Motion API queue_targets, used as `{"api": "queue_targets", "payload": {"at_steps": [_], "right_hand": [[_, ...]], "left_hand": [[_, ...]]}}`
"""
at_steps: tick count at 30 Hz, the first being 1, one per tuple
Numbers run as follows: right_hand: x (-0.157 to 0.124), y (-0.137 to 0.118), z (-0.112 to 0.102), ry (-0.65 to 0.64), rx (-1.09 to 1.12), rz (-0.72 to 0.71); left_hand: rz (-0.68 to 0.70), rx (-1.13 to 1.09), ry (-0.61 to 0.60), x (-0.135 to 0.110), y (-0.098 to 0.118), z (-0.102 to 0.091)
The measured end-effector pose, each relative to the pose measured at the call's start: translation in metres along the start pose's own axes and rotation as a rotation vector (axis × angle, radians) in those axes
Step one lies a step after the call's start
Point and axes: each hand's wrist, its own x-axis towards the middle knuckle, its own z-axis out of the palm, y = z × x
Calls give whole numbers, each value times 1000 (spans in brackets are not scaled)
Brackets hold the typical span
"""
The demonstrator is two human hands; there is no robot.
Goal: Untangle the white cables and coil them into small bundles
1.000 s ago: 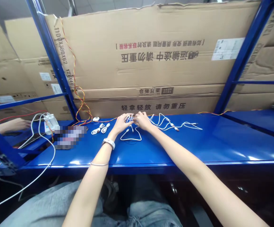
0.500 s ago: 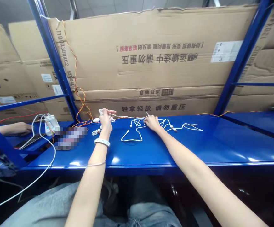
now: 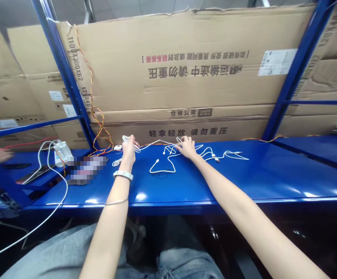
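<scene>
My left hand (image 3: pixel 129 149) is closed around a looped white cable (image 3: pixel 126 138), whose coils stick out past the fingers. From there a strand crosses to my right hand (image 3: pixel 187 148), which pinches the white cable at the back of the desk. Beneath and beside my right hand lies a loose tangle of white charging cables (image 3: pixel 172 169) with small plugs, spreading to the right. A small coiled white cable (image 3: pixel 117 162) rests by my left wrist, with a white plug piece (image 3: pixel 117 147) behind it.
A white power strip (image 3: pixel 63 152) with cords stands at left, beside a blurred-out flat object (image 3: pixel 87 170). Blue posts (image 3: pixel 287 73) frame a big cardboard panel (image 3: pixel 186 93). Another person's hand (image 3: pixel 0 154) shows at far left. A red-yellow twisted wire (image 3: pixel 101 128) hangs at left.
My left fingers have curled in more around the looped cable. The strand between my hands now bows upward. The other person's hand has moved left.
</scene>
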Motion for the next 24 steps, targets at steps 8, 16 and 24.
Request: {"api": "queue_targets", "payload": {"at_steps": [8,16,24], "right_hand": [[3,-11,-3,-42,167,-25],[7,-20,-4,-162,271,-49],[3,-18,1,-239,82,-190]], "left_hand": [[439,763,-769,-26,-12,17],[848,1149,-915,-33,-29,25],[611,743,-386,-29,-21,29]]}}
